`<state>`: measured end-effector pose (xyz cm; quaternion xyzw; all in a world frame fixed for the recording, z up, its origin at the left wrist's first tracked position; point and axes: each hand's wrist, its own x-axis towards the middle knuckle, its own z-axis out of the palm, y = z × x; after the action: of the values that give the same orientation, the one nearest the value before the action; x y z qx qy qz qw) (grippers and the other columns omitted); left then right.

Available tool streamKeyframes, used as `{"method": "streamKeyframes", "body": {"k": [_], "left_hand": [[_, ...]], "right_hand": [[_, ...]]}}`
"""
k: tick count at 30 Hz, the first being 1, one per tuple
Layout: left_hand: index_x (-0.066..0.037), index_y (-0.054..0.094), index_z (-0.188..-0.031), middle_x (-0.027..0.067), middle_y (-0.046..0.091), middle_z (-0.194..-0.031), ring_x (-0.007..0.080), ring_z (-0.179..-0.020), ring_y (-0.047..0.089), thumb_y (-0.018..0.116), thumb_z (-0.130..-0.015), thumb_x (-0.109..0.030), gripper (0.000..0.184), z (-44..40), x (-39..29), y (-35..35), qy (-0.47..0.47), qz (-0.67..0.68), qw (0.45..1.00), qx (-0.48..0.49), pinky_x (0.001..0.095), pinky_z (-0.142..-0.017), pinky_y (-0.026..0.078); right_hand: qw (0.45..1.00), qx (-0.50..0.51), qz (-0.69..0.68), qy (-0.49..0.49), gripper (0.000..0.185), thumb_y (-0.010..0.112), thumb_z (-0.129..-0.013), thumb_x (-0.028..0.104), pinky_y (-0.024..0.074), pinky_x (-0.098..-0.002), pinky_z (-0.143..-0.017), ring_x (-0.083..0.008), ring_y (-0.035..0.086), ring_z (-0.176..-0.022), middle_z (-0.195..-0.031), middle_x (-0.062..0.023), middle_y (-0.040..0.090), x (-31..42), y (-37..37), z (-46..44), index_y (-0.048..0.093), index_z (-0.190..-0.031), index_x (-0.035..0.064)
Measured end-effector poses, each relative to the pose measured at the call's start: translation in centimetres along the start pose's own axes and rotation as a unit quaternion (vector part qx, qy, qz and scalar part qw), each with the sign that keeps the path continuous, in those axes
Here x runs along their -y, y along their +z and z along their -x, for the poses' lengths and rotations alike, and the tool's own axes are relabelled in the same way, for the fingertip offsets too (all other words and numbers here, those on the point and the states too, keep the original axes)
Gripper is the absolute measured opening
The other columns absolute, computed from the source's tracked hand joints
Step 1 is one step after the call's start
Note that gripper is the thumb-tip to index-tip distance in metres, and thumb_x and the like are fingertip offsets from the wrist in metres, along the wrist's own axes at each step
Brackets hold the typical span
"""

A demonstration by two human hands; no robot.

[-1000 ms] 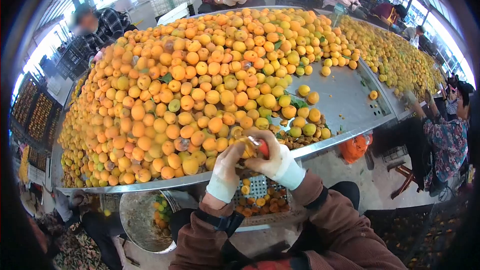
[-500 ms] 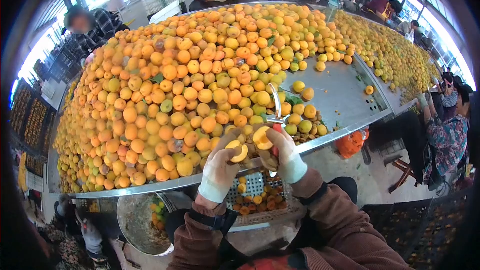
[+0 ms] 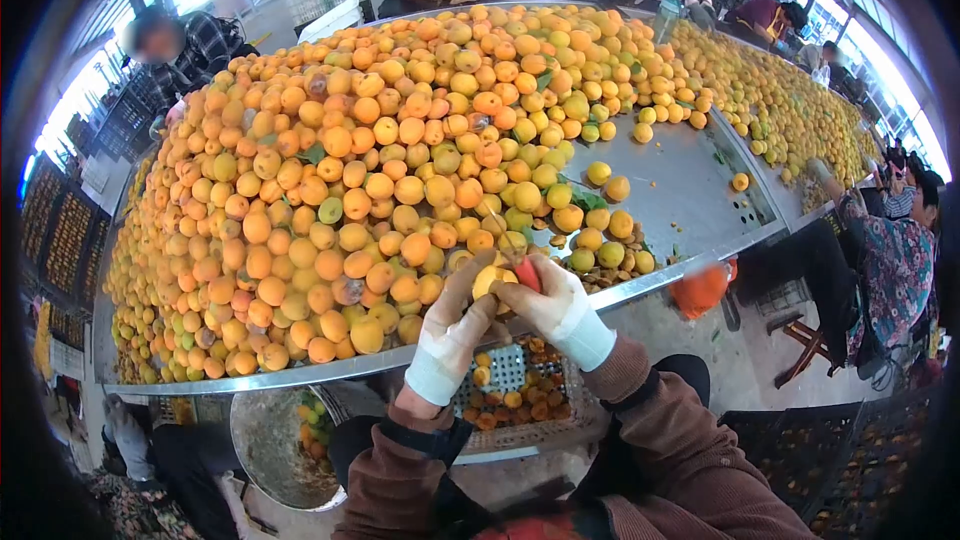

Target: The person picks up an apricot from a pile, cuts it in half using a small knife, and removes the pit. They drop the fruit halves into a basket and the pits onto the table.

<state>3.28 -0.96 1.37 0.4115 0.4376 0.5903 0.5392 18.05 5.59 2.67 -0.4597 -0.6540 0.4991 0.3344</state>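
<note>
Head view: two gloved hands meet just above the near edge of the tabletop [image 3: 665, 175], one yellow fruit [image 3: 487, 283] between them. The left hand [image 3: 447, 325] has its fingers curled round that fruit; the right hand [image 3: 562, 308] grips one red-handled tool [image 3: 527, 276], its thumb up against the fruit, the tool's far end too blurred to make out. Beyond them lies one great fruit heap [image 3: 330, 190], too many to count. On the bare metal, two loose fruits [image 3: 607, 180] sit side by side, and one stray fruit [image 3: 740, 181] lies well apart. Below the edge I count one basket [image 3: 525, 436] of cut pieces, one bucket [image 3: 268, 455], one orange bag [image 3: 698, 289] and one wooden stool [image 3: 805, 348].
</note>
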Motion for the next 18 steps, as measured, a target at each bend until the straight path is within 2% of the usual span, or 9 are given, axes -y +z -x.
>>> {"method": "streamKeyframes", "body": {"k": [1, 4, 5, 7, 8, 10, 11, 13, 18], "left_hand": [[0.000, 0.040, -0.140, 0.0118, 0.053, -0.123, 0.0152, -0.109, 0.055, 0.043, -0.096, -0.006, 0.045, 0.0, 0.2, 0.3, -0.013, 0.014, 1.000, -0.011, 0.0250, -0.083, 0.049], [0.002, 0.040, -0.139, 0.0125, 0.056, -0.122, 0.0145, -0.103, 0.057, 0.040, -0.096, -0.006, 0.044, 0.3, -0.7, -0.2, -0.075, 0.005, 0.997, 0.017, 0.0249, -0.082, 0.048], [0.002, 0.040, -0.139, 0.0125, 0.056, -0.122, 0.0145, -0.103, 0.057, 0.040, -0.096, -0.006, 0.044, 0.4, -0.4, -0.3, -0.075, 0.006, 0.997, 0.014, 0.0249, -0.082, 0.048], [0.003, 0.040, -0.139, 0.0118, 0.059, -0.118, 0.0118, -0.094, 0.057, 0.038, -0.097, -0.006, 0.043, 0.3, 0.8, -0.9, 0.019, -0.071, 0.996, 0.048, 0.0233, -0.077, 0.047], [0.003, 0.040, -0.139, 0.0118, 0.059, -0.118, 0.0118, -0.094, 0.057, 0.038, -0.097, -0.006, 0.043, 0.1, 1.5, -1.1, 0.019, -0.072, 0.996, 0.048, 0.0233, -0.077, 0.047], [0.003, 0.040, -0.139, 0.0103, 0.059, -0.114, 0.0090, -0.088, 0.056, 0.038, -0.097, -0.006, 0.044, -0.4, 2.2, -1.0, 0.155, -0.160, 0.974, 0.048, 0.0217, -0.071, 0.046], [0.003, 0.040, -0.139, 0.0103, 0.059, -0.114, 0.0090, -0.088, 0.056, 0.038, -0.097, -0.006, 0.044, -0.3, 2.2, -0.9, 0.154, -0.161, 0.974, 0.049, 0.0217, -0.071, 0.046], [0.002, 0.038, -0.141, 0.0097, 0.058, -0.115, 0.0094, -0.090, 0.055, 0.040, -0.097, -0.009, 0.045, 0.1, 1.3, -0.3, 0.005, 0.015, 1.000, 0.026, 0.0221, -0.075, 0.046], [-0.001, 0.037, -0.144, 0.0071, 0.059, -0.114, 0.0092, -0.090, 0.055, 0.045, -0.097, -0.014, 0.049, -0.2, 0.8, -0.6, -0.034, 0.001, 0.999, 0.042, 0.0218, -0.075, 0.045]], "right_hand": [[0.997, 0.023, -0.063, 0.026, 0.035, 0.066, -0.085, 0.027, 0.0496, -0.0300, -0.069, -0.0135, 0.058, -0.077, -0.083, -0.0074, 0.062, -0.2, 0.1, 0.0, 0.057, -0.104, -0.0016], [0.987, 0.052, -0.151, 0.021, 0.031, 0.063, -0.087, 0.023, 0.0460, -0.0271, -0.058, -0.0111, 0.055, -0.067, -0.077, -0.0044, 0.059, -0.8, 0.4, 0.2, 0.056, -0.106, -0.0011], [0.971, 0.065, -0.220, 0.070, 0.028, 0.062, -0.088, 0.021, 0.0422, -0.0247, -0.052, -0.0087, 0.052, -0.061, -0.075, -0.0031, 0.057, -0.7, 0.4, 0.4, 0.056, -0.106, -0.0003], [0.947, 0.079, -0.288, 0.119, 0.026, 0.061, -0.089, 0.019, 0.0384, -0.0222, -0.047, -0.0063, 0.049, -0.056, -0.072, -0.0019, 0.056, -0.3, 0.5, 0.7, 0.056, -0.106, 0.0005], [0.934, 0.081, -0.319, 0.141, 0.024, 0.059, -0.089, 0.017, 0.0349, -0.0212, -0.043, -0.0052, 0.047, -0.051, -0.070, -0.0009, 0.055, -0.1, 0.5, 0.8, 0.056, -0.107, 0.0011], [0.918, 0.082, -0.351, 0.164, 0.024, 0.058, -0.089, 0.015, 0.0314, -0.0202, -0.040, -0.0041, 0.044, -0.046, -0.068, 0.0001, 0.054, -0.1, 0.6, 0.8, 0.056, -0.108, 0.0018], [0.924, 0.066, -0.341, 0.157, 0.022, 0.058, -0.089, 0.015, 0.0306, -0.0210, -0.038, -0.0049, 0.043, -0.043, -0.066, 0.0003, 0.053, -0.3, 0.9, 0.7, 0.055, -0.107, 0.0020], [0.930, 0.052, -0.331, 0.151, 0.021, 0.057, -0.089, 0.014, 0.0298, -0.0217, -0.036, -0.0058, 0.043, -0.041, -0.065, 0.0005, 0.052, -0.6, 1.1, 0.5, 0.055, -0.106, 0.0023], [0.916, 0.045, -0.345, 0.198, 0.016, 0.057, -0.089, 0.013, 0.0275, -0.0234, -0.032, -0.0078, 0.040, -0.036, -0.061, -0.0012, 0.051, -0.2, 0.7, 0.3, 0.054, -0.102, 0.0035]]}}
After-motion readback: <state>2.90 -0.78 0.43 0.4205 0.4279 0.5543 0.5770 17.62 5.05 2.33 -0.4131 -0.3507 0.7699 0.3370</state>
